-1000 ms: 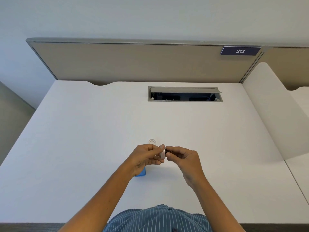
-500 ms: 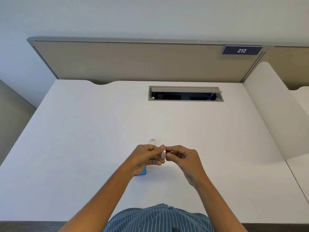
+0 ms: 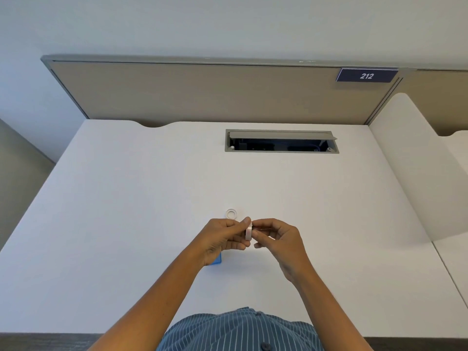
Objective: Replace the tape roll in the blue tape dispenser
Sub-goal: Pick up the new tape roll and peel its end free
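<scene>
- A person sat at a white desk (image 3: 126, 224), seen from a camera on their head, with both bare hands raised together just above the desktop in front of their striped shirt.
- The left hand (image 3: 222, 239) pinched a small pale tape roll (image 3: 248, 231) on its edge, thumb and fingers closed on its left face.
- The right hand (image 3: 278, 239) met the roll from the other side, its fingertips (image 3: 255, 233) bent in and touching the roll's rim, apparently picking at the tape's loose end. Whether any tape was lifted was too small to tell.
- The blue tape dispenser (image 3: 216, 259) sat on the desk under the left hand. Only a small blue corner showed, so it could not be told whether it was open or held a roll.
- A small clear ring (image 3: 231, 214), likely an emptied core, lay flat on the desk just beyond the hands.
- Risk: the tape end might have stayed stuck down, and scratching at it could have torn or split the strip.
- Risk: the roll was held by a light pinch only; a tug on the tape could have pulled it free to drop and roll away across the smooth desk.
- Risk: a freed end could have stuck to a fingertip or folded back on itself.
- Risk: with the dispenser hidden beneath the hand, the lowering wrist could have knocked it.
- Risk: the roll could have been loaded facing the wrong way, so the tape would not feed to the cutter.
</scene>
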A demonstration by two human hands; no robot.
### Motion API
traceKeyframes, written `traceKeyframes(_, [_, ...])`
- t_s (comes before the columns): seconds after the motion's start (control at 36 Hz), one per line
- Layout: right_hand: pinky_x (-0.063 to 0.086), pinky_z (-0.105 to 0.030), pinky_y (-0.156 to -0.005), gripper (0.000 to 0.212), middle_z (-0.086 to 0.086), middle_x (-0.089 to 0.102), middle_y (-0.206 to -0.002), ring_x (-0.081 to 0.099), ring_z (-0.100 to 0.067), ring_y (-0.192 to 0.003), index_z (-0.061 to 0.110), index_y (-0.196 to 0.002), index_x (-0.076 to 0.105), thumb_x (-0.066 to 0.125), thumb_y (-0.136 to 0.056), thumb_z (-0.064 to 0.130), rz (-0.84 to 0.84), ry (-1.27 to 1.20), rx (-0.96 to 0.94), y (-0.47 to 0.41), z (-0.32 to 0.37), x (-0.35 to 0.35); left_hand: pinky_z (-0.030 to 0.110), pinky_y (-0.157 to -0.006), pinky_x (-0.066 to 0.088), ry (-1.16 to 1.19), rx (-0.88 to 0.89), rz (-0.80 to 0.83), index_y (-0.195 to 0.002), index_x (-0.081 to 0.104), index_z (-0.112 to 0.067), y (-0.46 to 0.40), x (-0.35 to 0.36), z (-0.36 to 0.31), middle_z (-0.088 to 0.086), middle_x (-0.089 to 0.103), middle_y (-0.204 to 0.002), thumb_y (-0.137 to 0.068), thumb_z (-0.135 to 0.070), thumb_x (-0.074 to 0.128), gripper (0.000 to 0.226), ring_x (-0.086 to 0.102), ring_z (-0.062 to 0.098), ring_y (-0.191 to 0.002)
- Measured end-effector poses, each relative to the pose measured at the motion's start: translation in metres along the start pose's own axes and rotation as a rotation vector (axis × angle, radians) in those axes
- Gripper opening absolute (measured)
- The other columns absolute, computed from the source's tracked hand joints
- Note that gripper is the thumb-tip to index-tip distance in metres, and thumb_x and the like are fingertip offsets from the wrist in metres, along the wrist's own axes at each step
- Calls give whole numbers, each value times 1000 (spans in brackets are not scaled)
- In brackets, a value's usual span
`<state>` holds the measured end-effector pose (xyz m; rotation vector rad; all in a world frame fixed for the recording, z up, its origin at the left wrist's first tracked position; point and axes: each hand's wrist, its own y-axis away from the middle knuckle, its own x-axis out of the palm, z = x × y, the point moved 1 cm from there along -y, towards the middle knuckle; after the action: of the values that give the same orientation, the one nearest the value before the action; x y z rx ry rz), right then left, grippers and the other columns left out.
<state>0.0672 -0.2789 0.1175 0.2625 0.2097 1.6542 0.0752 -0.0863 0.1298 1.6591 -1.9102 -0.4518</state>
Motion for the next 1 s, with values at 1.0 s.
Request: traceKeyframes(1.0, [63, -35, -66, 27, -13, 80, -108, 72, -36, -84, 12, -109, 81, 92, -85, 9, -33, -4, -34, 3, 10, 9, 37, -88, 62, 148, 56, 79, -119, 77, -1, 9, -3, 10, 21, 74, -108, -93, -33, 77, 41, 71, 27, -93])
